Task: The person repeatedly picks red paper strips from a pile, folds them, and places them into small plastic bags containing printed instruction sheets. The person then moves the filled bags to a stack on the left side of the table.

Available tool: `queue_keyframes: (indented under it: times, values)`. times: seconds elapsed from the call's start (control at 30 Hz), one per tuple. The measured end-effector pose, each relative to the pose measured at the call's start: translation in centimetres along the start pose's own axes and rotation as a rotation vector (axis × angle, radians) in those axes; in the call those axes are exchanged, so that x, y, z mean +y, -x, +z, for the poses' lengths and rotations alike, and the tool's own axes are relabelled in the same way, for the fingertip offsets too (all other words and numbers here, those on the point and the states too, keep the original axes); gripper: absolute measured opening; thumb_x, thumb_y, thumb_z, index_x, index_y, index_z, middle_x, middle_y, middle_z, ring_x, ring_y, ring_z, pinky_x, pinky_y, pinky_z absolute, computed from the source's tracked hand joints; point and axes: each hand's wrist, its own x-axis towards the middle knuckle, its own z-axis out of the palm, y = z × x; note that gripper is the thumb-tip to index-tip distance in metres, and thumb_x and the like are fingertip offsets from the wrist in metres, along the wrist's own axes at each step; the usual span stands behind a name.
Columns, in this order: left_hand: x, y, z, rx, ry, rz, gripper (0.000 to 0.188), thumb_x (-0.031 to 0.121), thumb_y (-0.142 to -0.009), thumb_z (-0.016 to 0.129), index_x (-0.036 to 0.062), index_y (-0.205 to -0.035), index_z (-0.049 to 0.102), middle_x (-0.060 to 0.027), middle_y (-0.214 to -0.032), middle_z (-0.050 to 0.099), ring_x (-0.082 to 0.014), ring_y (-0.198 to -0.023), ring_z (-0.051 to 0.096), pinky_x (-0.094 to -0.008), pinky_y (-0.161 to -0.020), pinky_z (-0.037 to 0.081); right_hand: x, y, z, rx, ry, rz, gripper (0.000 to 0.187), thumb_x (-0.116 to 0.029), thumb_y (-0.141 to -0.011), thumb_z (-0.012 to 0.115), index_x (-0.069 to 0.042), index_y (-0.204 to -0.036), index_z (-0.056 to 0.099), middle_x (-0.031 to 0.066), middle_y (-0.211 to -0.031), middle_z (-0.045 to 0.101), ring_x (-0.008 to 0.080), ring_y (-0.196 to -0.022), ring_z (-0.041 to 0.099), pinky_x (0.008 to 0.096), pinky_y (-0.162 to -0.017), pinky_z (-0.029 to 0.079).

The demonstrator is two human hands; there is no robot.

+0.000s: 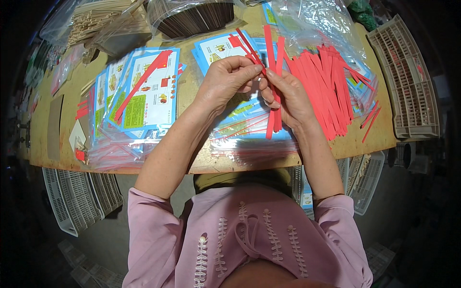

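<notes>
Both my hands meet over the middle of the table. My left hand point(229, 82) is closed, pinching the end of some thin red strips point(248, 47) between thumb and fingertips. Close beside it, my right hand point(290, 95) is closed round longer red paper strips point(269, 40), which stick out above and below its fingers. Under the hands lies a stack of printed blue-and-white cards in clear plastic bags point(230, 137). Right of my right hand spreads a big pile of loose red strips point(321, 91).
On the left lie more bagged cards point(149, 117), with a single red strip point(144, 85) across the top one. Bundled wooden sticks point(91, 24) and a bag of dark brown pieces point(194, 20) stand at the back. Plastic crates flank the table, one crate point(408, 79) at the right.
</notes>
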Motion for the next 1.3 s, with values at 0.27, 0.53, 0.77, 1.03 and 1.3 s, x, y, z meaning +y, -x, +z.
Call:
queue_keyframes:
  times: [0.27,0.53,0.77,1.03,1.3]
  values:
    - [-0.1,0.2,0.3,0.073,0.098,0.007,0.013,0.016,-0.091,0.068,0.0054,-0.098,0.066,0.0026,-0.078,0.061,-0.0026,-0.062,0.052,-0.017,-0.055,0.045,-0.2,0.4,1.6,0.16,0.194,-0.08,0.018,-0.018,-0.099,0.057,-0.002,-0.103,0.061,0.0055,-0.078,0.067,0.007,-0.054,0.058,0.0187,-0.044,0.043]
    - [-0.7,-0.1,0.5,-0.021,0.179,0.002,0.021,0.017,-0.091,0.07,0.0014,-0.105,0.065,-0.0022,-0.082,0.063,-0.0057,-0.064,0.054,-0.0199,-0.057,0.047,-0.1,0.3,1.2,0.135,0.198,-0.051,0.018,-0.017,-0.098,0.058,-0.001,-0.103,0.062,0.0073,-0.079,0.069,0.0082,-0.053,0.06,0.0195,-0.044,0.047]
    - [-0.8,0.0,1.0,0.009,0.176,0.01,0.024,0.018,-0.09,0.072,0.0003,-0.103,0.065,-0.0045,-0.084,0.065,-0.0069,-0.064,0.058,-0.0198,-0.055,0.046,-0.4,0.6,1.6,0.122,0.201,-0.039,0.022,-0.018,-0.098,0.057,0.0,-0.108,0.062,0.0109,-0.081,0.071,0.0124,-0.058,0.065,0.0219,-0.048,0.052]
    - [-1.2,0.0,0.5,-0.095,0.126,-0.012,0.023,0.021,-0.093,0.068,0.0002,-0.102,0.065,-0.0035,-0.081,0.063,-0.0076,-0.064,0.055,-0.022,-0.059,0.047,-0.3,0.4,1.2,0.087,0.23,-0.047,0.027,-0.021,-0.099,0.056,0.003,-0.111,0.061,0.0127,-0.084,0.071,0.0146,-0.062,0.068,0.0236,-0.053,0.056]
    - [-1.4,-0.4,1.0,0.167,0.432,0.031,0.019,0.018,-0.101,0.052,0.0002,-0.103,0.059,-0.0081,-0.091,0.06,-0.0109,-0.074,0.055,-0.0256,-0.065,0.048,0.7,0.3,1.4,0.096,0.176,-0.019,0.027,-0.021,-0.102,0.051,0.003,-0.105,0.062,0.0095,-0.087,0.069,0.0117,-0.065,0.065,0.0227,-0.056,0.055]
